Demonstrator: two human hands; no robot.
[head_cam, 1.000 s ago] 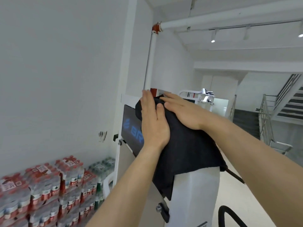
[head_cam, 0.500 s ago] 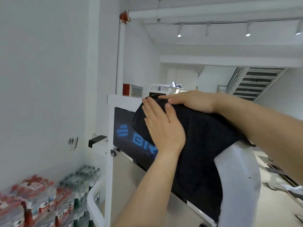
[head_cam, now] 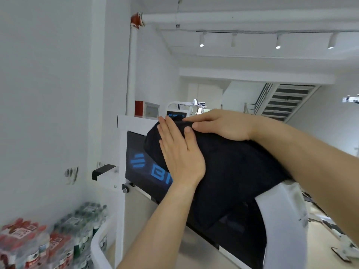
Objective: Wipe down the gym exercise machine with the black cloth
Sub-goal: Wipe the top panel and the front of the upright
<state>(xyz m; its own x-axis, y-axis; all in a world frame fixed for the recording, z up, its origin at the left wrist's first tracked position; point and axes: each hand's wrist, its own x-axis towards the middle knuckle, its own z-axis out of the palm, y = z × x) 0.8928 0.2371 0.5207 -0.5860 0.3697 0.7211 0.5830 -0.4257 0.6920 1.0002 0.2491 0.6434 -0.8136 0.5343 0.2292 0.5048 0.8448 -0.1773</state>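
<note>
The black cloth [head_cam: 233, 162] lies draped over the top of the white gym exercise machine [head_cam: 281, 220], covering part of its dark display panel [head_cam: 139, 166]. The left hand [head_cam: 180, 158] presses flat on the cloth's front face, fingers [head_cam: 169, 133] straight and together. The right hand [head_cam: 219, 125] rests along the cloth's upper edge, fingers extended, gripping nothing. Shrink-wrapped bottle packs [head_cam: 29, 247] stand at lower left.

This is a gym or fitness studio, bare and white-walled. A white exercise machine [head_cam: 136, 123] with a dark panel [head_cam: 139, 152] bearing a blue logo stands close by. A 2nd machine [head_cam: 175, 108] of the same look shows farther back, and more white equipment frames [head_cam: 349, 247] sit low on the floor at the right. Shrink-wrapped packs of bottled water [head_cam: 38, 245] are stacked by the wall. 4 track spotlights [head_cam: 202, 40] hang overhead, and an open staircase [head_cam: 287, 100] rises at the rear.
</note>
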